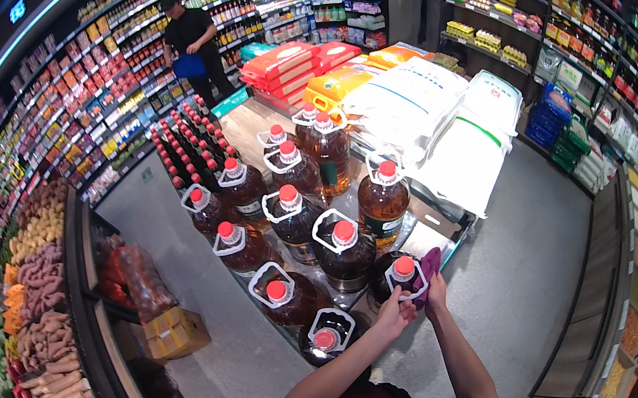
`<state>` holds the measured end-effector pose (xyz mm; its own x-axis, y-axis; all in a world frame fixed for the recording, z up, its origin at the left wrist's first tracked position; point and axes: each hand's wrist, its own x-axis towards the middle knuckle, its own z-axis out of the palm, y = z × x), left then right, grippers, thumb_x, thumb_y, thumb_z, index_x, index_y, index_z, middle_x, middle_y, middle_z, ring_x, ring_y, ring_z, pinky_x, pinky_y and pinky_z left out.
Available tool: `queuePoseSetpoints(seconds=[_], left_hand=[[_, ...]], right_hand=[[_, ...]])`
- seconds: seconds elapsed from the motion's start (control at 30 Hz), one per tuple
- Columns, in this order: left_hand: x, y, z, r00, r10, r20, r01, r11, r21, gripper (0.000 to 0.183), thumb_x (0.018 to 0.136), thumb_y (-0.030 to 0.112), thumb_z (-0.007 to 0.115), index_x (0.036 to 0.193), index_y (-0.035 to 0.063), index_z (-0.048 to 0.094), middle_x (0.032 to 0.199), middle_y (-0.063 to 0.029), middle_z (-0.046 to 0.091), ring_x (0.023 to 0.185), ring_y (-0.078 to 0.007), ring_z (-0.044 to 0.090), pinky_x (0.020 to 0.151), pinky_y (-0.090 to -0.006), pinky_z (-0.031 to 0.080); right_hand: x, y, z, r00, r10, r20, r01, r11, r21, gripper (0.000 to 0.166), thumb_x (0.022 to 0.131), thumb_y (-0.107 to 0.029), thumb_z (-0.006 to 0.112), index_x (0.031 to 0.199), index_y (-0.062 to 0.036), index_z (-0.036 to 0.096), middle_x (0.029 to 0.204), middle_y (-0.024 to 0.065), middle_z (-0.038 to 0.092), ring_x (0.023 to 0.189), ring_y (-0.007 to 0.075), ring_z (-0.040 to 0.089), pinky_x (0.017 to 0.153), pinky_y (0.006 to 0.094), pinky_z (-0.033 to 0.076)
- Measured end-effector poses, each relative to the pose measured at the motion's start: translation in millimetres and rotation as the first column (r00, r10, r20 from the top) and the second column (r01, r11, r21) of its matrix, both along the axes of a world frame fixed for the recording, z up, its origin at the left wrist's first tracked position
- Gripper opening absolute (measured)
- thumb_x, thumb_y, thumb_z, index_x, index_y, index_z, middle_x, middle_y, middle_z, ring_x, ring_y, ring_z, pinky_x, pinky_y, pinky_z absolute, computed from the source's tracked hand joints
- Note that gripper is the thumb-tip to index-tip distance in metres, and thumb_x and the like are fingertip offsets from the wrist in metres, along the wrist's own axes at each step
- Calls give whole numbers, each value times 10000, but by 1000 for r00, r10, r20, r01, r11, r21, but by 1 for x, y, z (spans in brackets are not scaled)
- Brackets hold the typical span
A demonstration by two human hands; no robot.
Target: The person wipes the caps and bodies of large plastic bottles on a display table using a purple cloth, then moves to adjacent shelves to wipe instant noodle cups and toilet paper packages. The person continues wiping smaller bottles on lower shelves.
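Note:
A big dark bottle with a red cap [404,266] and a white handle stands at the near right corner of the display table. My left hand [396,313] is at its handle, fingers bent; whether they grip the handle is hard to tell. A purple cloth [431,261] is in my right hand [436,291], pressed against the bottle's right side. Left of these stand more large bottles: one with a tilted-looking handle nearest me [325,339], one behind it [293,302], and a dark one [346,256] beside the held-at bottle.
White sacks [402,97], orange bags [332,90] and red packs [283,68] lie farther back on the table. Small red-capped bottles [191,143] fill its left side. A person in black [191,34] stands beyond. A produce stand [43,283] and a cardboard box [176,332] are at left.

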<state>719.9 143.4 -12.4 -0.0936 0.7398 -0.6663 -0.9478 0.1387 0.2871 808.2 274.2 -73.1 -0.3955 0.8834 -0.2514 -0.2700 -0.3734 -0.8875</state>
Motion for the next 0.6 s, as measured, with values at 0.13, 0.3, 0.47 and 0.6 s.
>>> queuePoseSetpoints(seconds=[0.13, 0.3, 0.47, 0.6], left_hand=[[14, 1, 13, 984, -20, -177, 26, 999, 32, 252, 1008, 371, 516, 995, 122, 559, 673, 48, 466, 651, -110, 542, 654, -305, 486], [20, 2, 11, 968, 62, -244, -50, 997, 54, 230, 968, 269, 548, 891, 58, 598, 586, 67, 396, 543, -70, 457, 581, -271, 447], [17, 2, 10, 955, 69, -288, -57, 997, 50, 242, 965, 238, 570, 858, 31, 638, 576, 64, 434, 508, -49, 421, 550, -261, 418], [16, 4, 15, 938, 21, -345, -11, 999, 31, 299, 996, 258, 561, 823, 33, 655, 589, 56, 464, 515, -40, 411, 523, -232, 344]], right_hand=[[6, 25, 40, 983, 134, 127, -135, 991, -3, 364, 1061, -253, 459, 1315, -15, 567, 1163, 61, 670, 978, 135, 650, 851, 292, 531], [-18, 62, 75, 834, 490, 254, -492, 868, -58, 340, 1045, -189, 489, 1302, 7, 595, 1145, 55, 680, 949, 107, 649, 825, 256, 532], [-37, 90, 71, 665, 660, 350, -683, 727, -71, 331, 990, -59, 507, 1288, 47, 603, 1156, 75, 681, 1015, 128, 643, 910, 266, 512], [-47, 99, 59, 672, 674, 307, -675, 728, -120, 348, 1017, -137, 524, 1319, 24, 587, 1181, 51, 667, 1028, 108, 626, 917, 254, 497]])
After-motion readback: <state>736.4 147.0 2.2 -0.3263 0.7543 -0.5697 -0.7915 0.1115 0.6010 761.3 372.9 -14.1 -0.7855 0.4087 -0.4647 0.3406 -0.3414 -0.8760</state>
